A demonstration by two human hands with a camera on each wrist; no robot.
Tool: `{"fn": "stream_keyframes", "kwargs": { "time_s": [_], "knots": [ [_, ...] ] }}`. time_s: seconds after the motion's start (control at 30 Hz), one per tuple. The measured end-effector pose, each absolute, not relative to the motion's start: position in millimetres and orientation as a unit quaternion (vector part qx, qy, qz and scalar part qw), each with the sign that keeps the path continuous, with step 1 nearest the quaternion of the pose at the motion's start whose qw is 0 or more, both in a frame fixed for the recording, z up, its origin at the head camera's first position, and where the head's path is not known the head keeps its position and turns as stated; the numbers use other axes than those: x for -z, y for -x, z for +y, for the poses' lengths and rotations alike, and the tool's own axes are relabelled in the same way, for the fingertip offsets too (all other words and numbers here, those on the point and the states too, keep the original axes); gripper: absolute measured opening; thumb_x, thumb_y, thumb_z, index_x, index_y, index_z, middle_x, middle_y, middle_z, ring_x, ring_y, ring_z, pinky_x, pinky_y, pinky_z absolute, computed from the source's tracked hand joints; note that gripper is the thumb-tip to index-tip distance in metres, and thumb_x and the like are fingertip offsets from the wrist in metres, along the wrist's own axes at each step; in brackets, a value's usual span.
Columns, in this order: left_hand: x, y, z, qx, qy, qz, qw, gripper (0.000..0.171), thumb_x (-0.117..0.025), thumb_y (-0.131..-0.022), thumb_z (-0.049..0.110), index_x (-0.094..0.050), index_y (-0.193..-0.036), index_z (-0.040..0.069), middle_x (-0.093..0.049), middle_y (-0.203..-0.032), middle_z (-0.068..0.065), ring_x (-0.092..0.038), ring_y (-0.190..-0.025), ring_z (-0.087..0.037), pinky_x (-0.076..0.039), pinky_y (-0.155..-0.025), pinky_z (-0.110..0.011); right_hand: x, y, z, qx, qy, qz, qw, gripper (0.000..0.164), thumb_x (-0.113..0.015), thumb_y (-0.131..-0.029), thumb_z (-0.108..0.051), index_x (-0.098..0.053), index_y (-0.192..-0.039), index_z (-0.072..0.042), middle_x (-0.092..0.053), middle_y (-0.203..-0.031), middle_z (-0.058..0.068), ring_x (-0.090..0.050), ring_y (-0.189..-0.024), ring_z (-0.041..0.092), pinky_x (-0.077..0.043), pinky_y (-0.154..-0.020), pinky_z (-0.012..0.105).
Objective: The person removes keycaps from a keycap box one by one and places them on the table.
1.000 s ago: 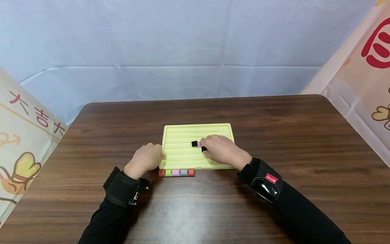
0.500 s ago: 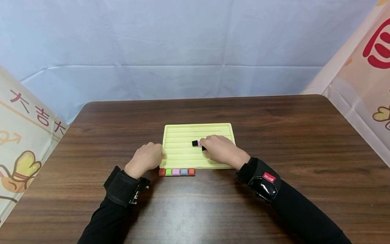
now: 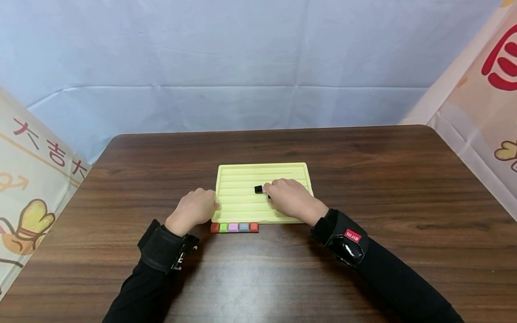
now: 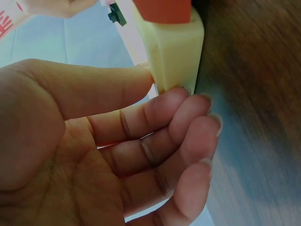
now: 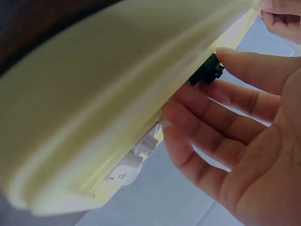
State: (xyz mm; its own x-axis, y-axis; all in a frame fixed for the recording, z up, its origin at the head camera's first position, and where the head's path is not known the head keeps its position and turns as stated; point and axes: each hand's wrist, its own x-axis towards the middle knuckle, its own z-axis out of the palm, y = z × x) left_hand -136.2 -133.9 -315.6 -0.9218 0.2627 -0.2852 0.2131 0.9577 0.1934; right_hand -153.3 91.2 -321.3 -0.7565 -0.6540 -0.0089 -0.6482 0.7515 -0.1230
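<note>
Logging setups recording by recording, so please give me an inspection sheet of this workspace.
Surface: dark brown wood-grain table.
Job's things: pale yellow, ridged, plastic-looking rectangular tray; small square black block and whitish marked block on it; row of five small coloured blocks along its near edge.
Clutter: nothing seen.
Hands: left hand grips the tray's left side; right hand appears to pinch a second black block.
Cables: nothing seen.
Surroundings: light blue cloth backdrop; printed pale cloth hangings either side.

A tray (image 3: 238,208) lies on the bench (image 3: 383,179), with a row of blocks (image 3: 233,228) before the left half of its near edge. The left hand (image 3: 194,207) is at its left edge, the right hand (image 3: 291,198) over its right half, a single block (image 5: 205,70) between its fingertips, apparently against the tray. Behind hangs a backdrop (image 3: 226,58).
</note>
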Motion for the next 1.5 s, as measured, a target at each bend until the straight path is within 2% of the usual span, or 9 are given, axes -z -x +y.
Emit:
{"fn": "stream_keyframes", "kwargs": {
  "time_s": [0.67, 0.9, 1.23, 1.5],
  "knots": [
    [315.8, 135.5, -132.6, -0.079, -0.116, 0.977, 0.162, 0.031, -0.055, -0.092, 0.017, -0.049, -0.063, 0.009, -0.032, -0.056, -0.002, -0.035, -0.05, -0.016, -0.03, -0.053, -0.029, 322.6, 152.3, 95.4, 0.074, 0.34, 0.938, 0.005, 0.011, -0.063, -0.087, -0.01, -0.062, -0.092, -0.001, -0.057, -0.071, 0.006, -0.052, -0.062, 0.016, -0.039, -0.055, 0.027],
    [316.5, 136.3, -132.7, -0.077, -0.116, 0.977, 0.16, 0.03, -0.055, -0.092, 0.017, -0.049, -0.064, 0.008, -0.032, -0.057, -0.002, -0.035, -0.051, -0.017, -0.03, -0.053, -0.029, 318.6, 151.3, 103.6, 0.112, 0.33, 0.937, 0.012, 0.009, -0.064, -0.086, -0.01, -0.058, -0.084, -0.003, -0.05, -0.063, 0.002, -0.043, -0.055, 0.012, -0.035, -0.054, 0.025],
    [316.5, 136.5, -132.2, -0.075, -0.116, 0.978, 0.157, 0.03, -0.055, -0.092, 0.016, -0.051, -0.064, 0.008, -0.032, -0.057, -0.002, -0.036, -0.051, -0.017, -0.03, -0.053, -0.03, 315.5, 148.4, 112.1, 0.145, 0.319, 0.936, 0.023, 0.017, -0.061, -0.087, -0.009, -0.05, -0.074, -0.007, -0.035, -0.057, -0.002, -0.032, -0.052, 0.01, -0.028, -0.05, 0.023],
    [316.8, 136.0, -132.4, -0.078, -0.117, 0.978, 0.155, 0.03, -0.055, -0.092, 0.016, -0.05, -0.064, 0.008, -0.031, -0.057, -0.002, -0.035, -0.051, -0.016, -0.029, -0.052, -0.029, 314.9, 144.1, 115.2, 0.164, 0.325, 0.931, 0.016, 0.018, -0.06, -0.087, -0.006, -0.049, -0.072, -0.008, -0.037, -0.06, -0.001, -0.031, -0.054, 0.011, -0.027, -0.051, 0.023]
  ]
}}
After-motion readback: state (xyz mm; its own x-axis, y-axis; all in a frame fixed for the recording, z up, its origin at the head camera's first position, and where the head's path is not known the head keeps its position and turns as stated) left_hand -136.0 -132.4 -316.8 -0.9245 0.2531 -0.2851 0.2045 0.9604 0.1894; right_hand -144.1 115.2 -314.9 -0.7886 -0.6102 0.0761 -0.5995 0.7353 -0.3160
